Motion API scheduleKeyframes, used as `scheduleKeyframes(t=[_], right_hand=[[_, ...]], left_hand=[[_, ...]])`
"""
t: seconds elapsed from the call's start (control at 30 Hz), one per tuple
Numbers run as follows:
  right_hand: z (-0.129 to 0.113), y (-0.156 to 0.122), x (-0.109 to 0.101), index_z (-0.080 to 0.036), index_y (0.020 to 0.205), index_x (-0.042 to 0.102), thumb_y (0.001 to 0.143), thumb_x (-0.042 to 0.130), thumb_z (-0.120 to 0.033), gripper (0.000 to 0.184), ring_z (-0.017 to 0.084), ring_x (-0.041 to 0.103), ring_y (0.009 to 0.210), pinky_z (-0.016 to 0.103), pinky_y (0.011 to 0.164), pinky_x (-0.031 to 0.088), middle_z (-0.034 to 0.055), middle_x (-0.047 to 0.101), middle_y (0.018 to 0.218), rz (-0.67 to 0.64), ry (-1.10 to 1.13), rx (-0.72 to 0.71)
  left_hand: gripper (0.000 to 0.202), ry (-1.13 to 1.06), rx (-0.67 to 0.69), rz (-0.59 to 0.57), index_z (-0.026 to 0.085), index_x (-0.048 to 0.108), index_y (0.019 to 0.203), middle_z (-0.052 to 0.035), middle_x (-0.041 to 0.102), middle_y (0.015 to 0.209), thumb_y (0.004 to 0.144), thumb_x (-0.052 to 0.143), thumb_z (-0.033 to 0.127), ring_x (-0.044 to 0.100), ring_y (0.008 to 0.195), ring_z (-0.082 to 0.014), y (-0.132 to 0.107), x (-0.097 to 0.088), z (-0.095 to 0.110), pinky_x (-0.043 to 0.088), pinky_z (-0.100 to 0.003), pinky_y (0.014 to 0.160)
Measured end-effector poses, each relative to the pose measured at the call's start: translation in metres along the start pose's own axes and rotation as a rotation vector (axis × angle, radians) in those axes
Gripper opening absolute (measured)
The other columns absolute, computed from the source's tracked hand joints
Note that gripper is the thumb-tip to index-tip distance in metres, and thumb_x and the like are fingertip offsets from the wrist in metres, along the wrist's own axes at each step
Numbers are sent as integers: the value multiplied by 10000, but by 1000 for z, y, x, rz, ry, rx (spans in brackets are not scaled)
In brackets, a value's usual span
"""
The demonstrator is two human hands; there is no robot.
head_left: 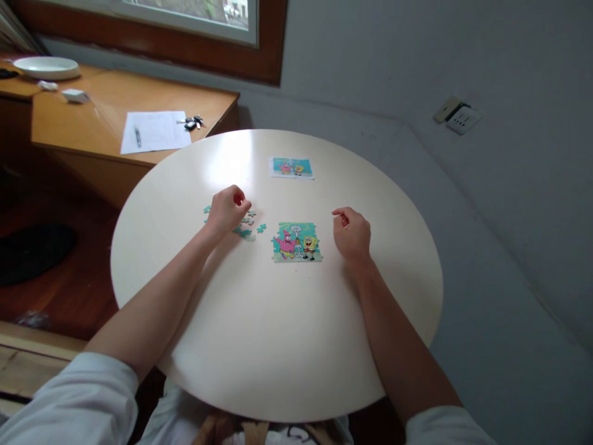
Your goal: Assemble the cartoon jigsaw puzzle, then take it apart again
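Note:
A partly joined jigsaw puzzle (296, 242) lies at the middle of the round table, showing a pink starfish, a pale figure and a yellow square cartoon character. My left hand (227, 211) hovers over a group of loose puzzle pieces (244, 233) left of it. Its thumb and fingertips are pinched together; whether a piece is between them is hidden. Just right of the joined puzzle, apart from it, my right hand (352, 233) is curled closed with nothing showing in it. Beyond the puzzle is a printed picture (293, 167) with similar characters.
The round white table (278, 346) stands close to the wall. At the back left, a wooden desk (106, 93) bears a sheet of paper (157, 133) with a pen, keys (191, 122), a small white box (75, 96) and a white round dish (49, 68).

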State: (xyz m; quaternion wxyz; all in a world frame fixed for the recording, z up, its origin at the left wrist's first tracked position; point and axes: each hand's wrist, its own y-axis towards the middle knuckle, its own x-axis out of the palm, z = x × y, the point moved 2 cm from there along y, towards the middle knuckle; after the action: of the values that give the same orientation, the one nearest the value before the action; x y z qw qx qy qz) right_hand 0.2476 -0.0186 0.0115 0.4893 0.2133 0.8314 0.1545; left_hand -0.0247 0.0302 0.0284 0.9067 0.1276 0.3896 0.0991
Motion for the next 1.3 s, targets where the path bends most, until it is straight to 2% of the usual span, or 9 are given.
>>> scheduleKeyframes(t=[0.1,0.23,0.37,0.5,0.7,0.8,1.03,1.13,1.3], right_hand=[[18,2,8,-173,935,654,767,400,-176,305,210,552,808,358,799,405,91,649,905,-14,-69,39],[34,1,18,-149,1082,627,770,429,-201,373,257,547,999,419,887,391,141,616,1104,-38,-106,113],[42,2,25,-137,1168,591,797,412,-210,418,251,518,1102,433,967,356,156,584,1190,-44,-76,105],[45,3,29,-136,1211,574,828,404,-219,427,239,513,1138,414,1003,345,155,568,1228,-77,-96,96],[42,5,29,-132,1183,604,857,369,-217,411,239,527,1131,415,1016,350,155,572,1221,-107,-109,121],[42,8,28,-137,1120,645,851,369,-209,392,227,543,1108,395,1024,352,140,594,1188,-106,-76,134],[46,11,27,-84,1039,681,824,373,-181,388,226,569,1066,376,1013,374,162,624,1141,-76,29,163],[49,13,28,-96,978,697,807,394,-187,359,216,574,1056,369,1022,369,148,646,1112,-36,120,204],[59,17,30,-166,812,705,753,443,-203,271,194,588,1011,376,1016,381,77,696,956,76,326,309]], left_hand=[[49,-31,-14,58,191,493,645,5,547,640,662,536,176,492,608,-136,3,-1,-8,385,-277,612],[76,-47,-45,134,198,471,648,14,526,644,661,545,192,482,621,-138,6,0,-21,388,-285,639],[85,-72,-71,188,201,464,658,15,528,658,684,545,205,484,632,-140,7,5,-30,397,-302,687],[80,-98,-95,216,205,460,669,18,532,671,695,536,208,504,647,-146,5,6,-29,394,-315,727],[62,-104,-68,276,204,457,673,9,545,694,706,510,211,523,672,-158,1,2,-21,368,-346,801],[76,-174,-81,274,206,450,673,14,536,675,708,517,217,522,668,-157,4,-2,-11,372,-344,792],[95,-301,-25,315,202,442,675,13,508,659,721,522,176,506,665,-143,23,-37,18,385,-327,745],[105,-287,-23,307,202,438,670,7,513,673,727,523,179,507,681,-148,25,-48,15,389,-326,742],[116,-212,-84,241,205,422,666,-6,523,682,727,516,177,509,700,-167,20,-51,-6,392,-346,757]])
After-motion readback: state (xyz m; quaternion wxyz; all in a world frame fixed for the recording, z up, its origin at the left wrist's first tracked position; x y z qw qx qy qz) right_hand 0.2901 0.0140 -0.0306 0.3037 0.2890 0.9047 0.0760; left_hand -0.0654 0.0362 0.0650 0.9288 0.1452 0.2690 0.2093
